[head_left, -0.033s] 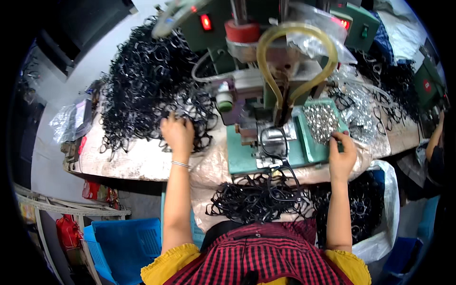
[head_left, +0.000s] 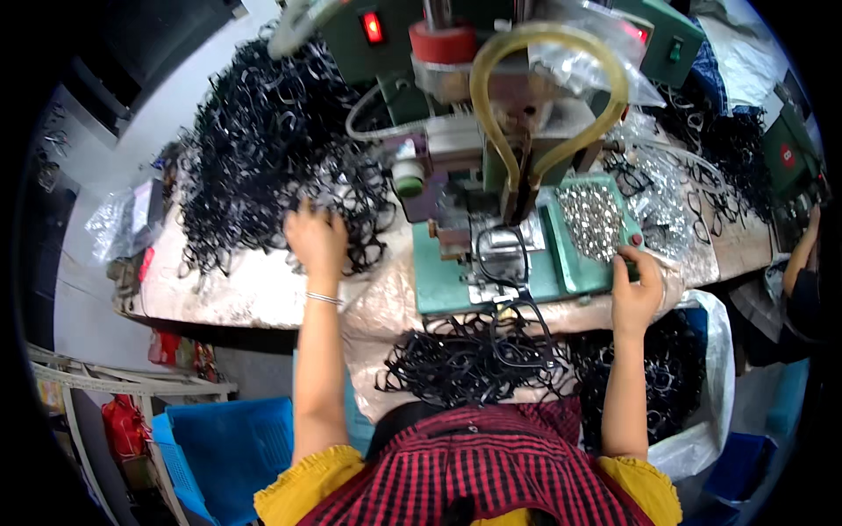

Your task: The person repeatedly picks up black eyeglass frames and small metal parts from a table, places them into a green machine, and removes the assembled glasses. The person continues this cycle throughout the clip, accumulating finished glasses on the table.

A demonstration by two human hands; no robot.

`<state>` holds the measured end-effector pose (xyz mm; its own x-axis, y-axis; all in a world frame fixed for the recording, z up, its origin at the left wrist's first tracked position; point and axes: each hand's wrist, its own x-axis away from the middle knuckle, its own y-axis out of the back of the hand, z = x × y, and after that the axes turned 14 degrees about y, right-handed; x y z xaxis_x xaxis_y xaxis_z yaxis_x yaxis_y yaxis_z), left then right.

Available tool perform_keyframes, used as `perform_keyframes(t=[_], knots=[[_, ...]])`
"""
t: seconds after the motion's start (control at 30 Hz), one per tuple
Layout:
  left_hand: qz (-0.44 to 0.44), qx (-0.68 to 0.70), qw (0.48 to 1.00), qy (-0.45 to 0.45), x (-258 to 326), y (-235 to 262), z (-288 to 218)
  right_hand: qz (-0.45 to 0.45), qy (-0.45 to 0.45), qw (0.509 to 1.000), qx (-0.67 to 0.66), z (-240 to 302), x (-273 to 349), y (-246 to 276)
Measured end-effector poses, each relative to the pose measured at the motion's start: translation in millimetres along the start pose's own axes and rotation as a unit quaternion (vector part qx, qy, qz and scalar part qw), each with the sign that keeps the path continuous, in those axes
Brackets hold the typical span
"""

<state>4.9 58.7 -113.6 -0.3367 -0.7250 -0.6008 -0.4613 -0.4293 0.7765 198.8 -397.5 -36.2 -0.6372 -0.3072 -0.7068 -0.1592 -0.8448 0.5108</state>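
My left hand [head_left: 316, 241] reaches to the near edge of a big heap of black eyeglass frames [head_left: 263, 131], fingers spread, with no frame visibly lifted. At the right corner of a green tray [head_left: 581, 282] full of small shiny metal pieces [head_left: 589, 219], my right hand [head_left: 638, 289] has its thumb and fingers curled. What is between them, if anything, is hidden. A small red button [head_left: 636, 239] shows just beyond its fingertips. Between my hands stands a green bench machine [head_left: 434, 280], with a black eyeglass frame [head_left: 502, 263] at its metal fixture.
More black frames [head_left: 465, 364] lie in front of me at the table edge. At right is a white-lined bin [head_left: 721, 377] of dark frames. A yellowish hose loop [head_left: 548, 35] arches over the machine. A blue crate [head_left: 224, 456] stands lower left; another person's arm [head_left: 802, 254] shows far right.
The view has shifted slightly. My right fingers have drawn a little nearer to me, and the red button shows more plainly. My left hand stays at the heap, its fingers a little more spread.
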Motion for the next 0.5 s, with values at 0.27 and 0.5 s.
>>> perform_keyframes(t=[0.27, 0.5], knots=[[0.060, 0.549, 0.819, 0.159, -5, 125, -57, 0.043, -0.024, 0.984, -0.172, 46, -12, 26], [0.182, 0.680, 0.666, 0.248, 39, 122, -87, 0.030, -0.033, 0.929, -0.368, 91, -72, -50]])
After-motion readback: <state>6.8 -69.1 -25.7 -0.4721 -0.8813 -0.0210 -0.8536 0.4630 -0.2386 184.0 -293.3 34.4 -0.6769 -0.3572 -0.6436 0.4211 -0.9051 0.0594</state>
